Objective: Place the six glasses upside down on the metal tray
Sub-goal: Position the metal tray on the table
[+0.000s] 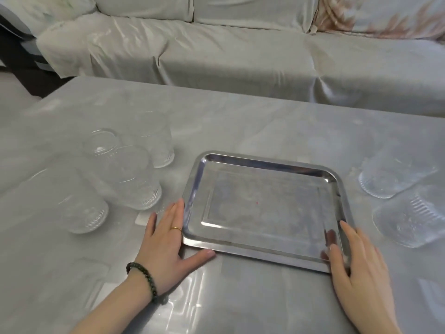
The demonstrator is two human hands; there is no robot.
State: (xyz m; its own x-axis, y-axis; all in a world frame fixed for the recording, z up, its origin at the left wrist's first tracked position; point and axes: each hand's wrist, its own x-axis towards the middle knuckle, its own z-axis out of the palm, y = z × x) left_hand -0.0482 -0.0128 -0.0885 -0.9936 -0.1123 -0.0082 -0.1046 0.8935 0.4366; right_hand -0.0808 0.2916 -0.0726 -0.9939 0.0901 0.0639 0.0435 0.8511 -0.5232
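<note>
An empty rectangular metal tray [265, 162] lies flat on the table in front of me. My left hand [166, 237] rests flat against the tray's near left corner, fingers spread, a gold ring on one finger. My right hand [356, 263] touches the tray's near right corner, thumb on the rim. Several clear ribbed glasses stand upright to the left of the tray: one nearest me [79, 203], one in the middle [134, 179], one behind it [103, 143] and one at the back [156, 141]. Two more glasses [390, 174] [409, 218] stand right of the tray.
The table [240, 124] has a glossy grey cover. A sofa [216, 51] draped in pale cloth runs along the far side of the table. A dark bead bracelet is on my left wrist.
</note>
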